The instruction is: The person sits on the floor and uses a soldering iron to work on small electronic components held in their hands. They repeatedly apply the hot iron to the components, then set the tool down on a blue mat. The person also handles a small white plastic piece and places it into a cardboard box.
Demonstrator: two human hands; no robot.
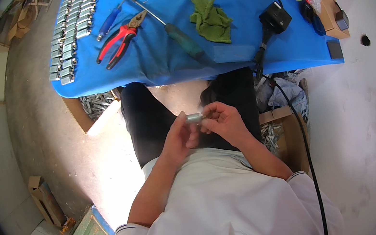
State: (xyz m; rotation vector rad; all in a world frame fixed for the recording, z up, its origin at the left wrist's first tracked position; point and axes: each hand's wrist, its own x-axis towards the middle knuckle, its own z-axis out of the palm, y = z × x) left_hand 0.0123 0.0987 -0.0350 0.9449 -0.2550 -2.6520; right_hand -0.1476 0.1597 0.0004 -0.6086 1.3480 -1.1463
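Above my lap, a small silvery metal part (pixel 193 118), short and block-like, is held level between my two hands. My left hand (pixel 180 137) pinches its left end with thumb and fingers. At its right end, the thumb and fingertips of my right hand (pixel 223 121) close on a small piece sticking out, too small to make out. On the blue-covered table ahead, several similar metal parts (pixel 66 52) lie in tight rows at the left. Pliers with red and black handles (pixel 121 41), a blue-handled screwdriver (pixel 110 22) and a green-handled screwdriver (pixel 182 39) lie beside them.
A crumpled green cloth (pixel 210 19) and a black power adapter (pixel 274 18) rest on the table (pixel 151 69). A black cable (pixel 304 139) runs down my right side. Cardboard boxes (pixel 81 113) with metal pieces stand under the table's front edge; a second box (pixel 294 138) is at my right.
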